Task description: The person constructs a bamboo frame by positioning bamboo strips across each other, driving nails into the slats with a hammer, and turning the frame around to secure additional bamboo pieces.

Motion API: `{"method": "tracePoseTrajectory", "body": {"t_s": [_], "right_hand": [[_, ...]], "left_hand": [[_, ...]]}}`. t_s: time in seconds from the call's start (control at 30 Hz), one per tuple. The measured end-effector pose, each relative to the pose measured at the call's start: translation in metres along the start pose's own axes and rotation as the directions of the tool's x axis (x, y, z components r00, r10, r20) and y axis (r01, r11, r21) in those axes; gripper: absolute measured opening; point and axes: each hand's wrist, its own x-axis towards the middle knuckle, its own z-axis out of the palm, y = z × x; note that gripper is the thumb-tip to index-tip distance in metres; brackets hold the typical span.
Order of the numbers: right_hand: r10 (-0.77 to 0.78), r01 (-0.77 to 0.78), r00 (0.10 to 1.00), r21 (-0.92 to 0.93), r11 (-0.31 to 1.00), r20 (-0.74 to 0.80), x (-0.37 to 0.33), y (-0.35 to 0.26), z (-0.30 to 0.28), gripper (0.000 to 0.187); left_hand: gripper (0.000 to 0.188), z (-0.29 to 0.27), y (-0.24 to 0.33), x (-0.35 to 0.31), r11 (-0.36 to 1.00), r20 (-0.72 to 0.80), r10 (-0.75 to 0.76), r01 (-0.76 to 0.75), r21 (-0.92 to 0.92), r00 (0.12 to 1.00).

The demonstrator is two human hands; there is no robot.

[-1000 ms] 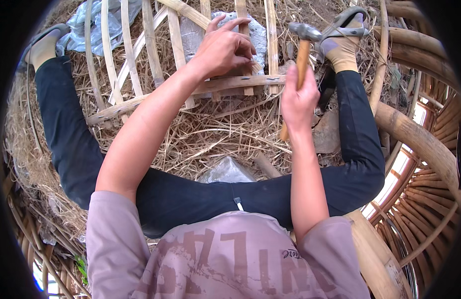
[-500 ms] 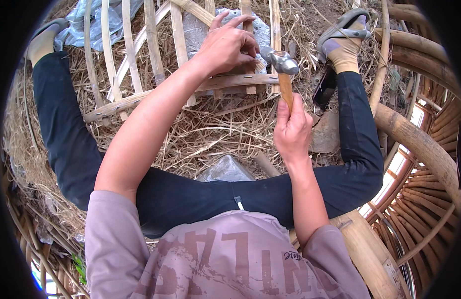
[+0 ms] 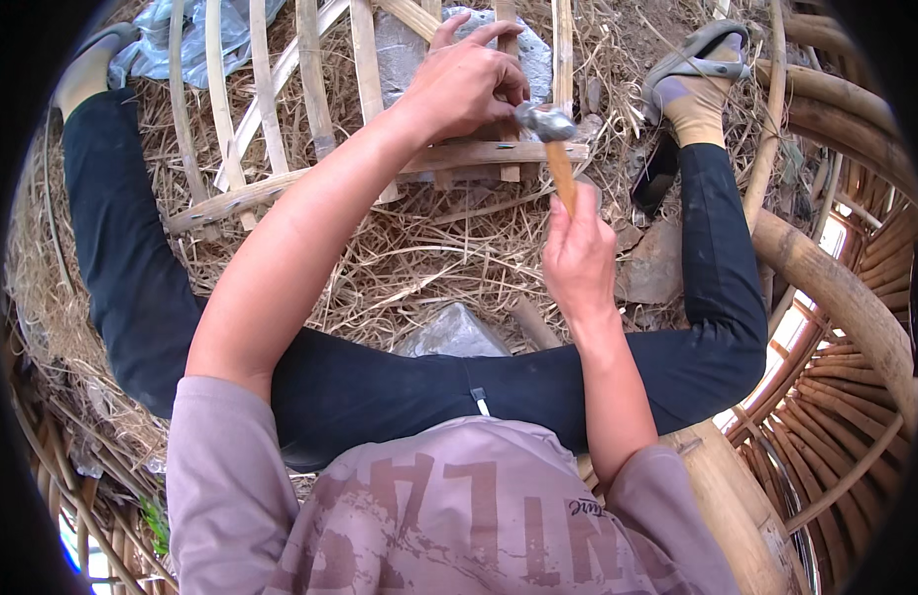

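My right hand (image 3: 581,253) grips the wooden handle of a hammer (image 3: 560,177), its metal head raised close to the fingertips of my left hand (image 3: 469,84). Over the bamboo frame, my left hand has its thumb and a finger drawn together in a pinch, other fingers stretched forward. Whatever lies in the pinch is too small or hidden to make out. Below it runs a split-bamboo crosspiece (image 3: 266,188), joined to several upright bamboo slats (image 3: 314,89). Under the slats by my left hand sits a grey stone block (image 3: 398,61).
Dry straw and bamboo shavings (image 3: 429,248) cover the ground between my legs. A pale blue plastic sheet (image 3: 196,45) lies far left. By my right foot rests a dark flat object (image 3: 657,177). Curved bamboo poles (image 3: 836,283) stand at the right; another grey block (image 3: 454,332) is near my lap.
The hammer head has shifted left and slightly down, tilting closer to my left fingertips. My left hand stays at the frame, its fingers drawn a little closer together. The view has shifted slightly.
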Motion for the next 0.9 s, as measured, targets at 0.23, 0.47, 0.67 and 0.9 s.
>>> {"method": "tracePoseTrajectory", "body": {"t_s": [0.23,0.47,0.67,0.9], "right_hand": [[-0.060,0.054,0.996,-0.094,0.994,-0.059,-0.001,-0.001,0.002,0.019],[-0.183,0.192,0.960,0.023,0.981,-0.213,-0.003,0.000,0.007,0.021],[-0.066,0.071,0.990,0.036,0.997,-0.123,-0.009,0.002,0.003,0.018],[-0.034,0.063,0.988,0.191,0.979,-0.154,-0.005,-0.007,-0.007,0.017]], "left_hand": [[0.013,0.001,0.001,0.000,0.999,-0.037,0.033,-0.033,-0.010,0.999],[0.013,0.004,0.000,-0.004,1.000,-0.089,-0.013,0.010,-0.030,0.996],[0.015,0.005,0.001,-0.005,0.999,-0.009,-0.007,0.007,-0.042,1.000],[0.017,0.009,-0.007,-0.003,0.999,-0.074,0.038,-0.039,-0.003,0.996]]}}
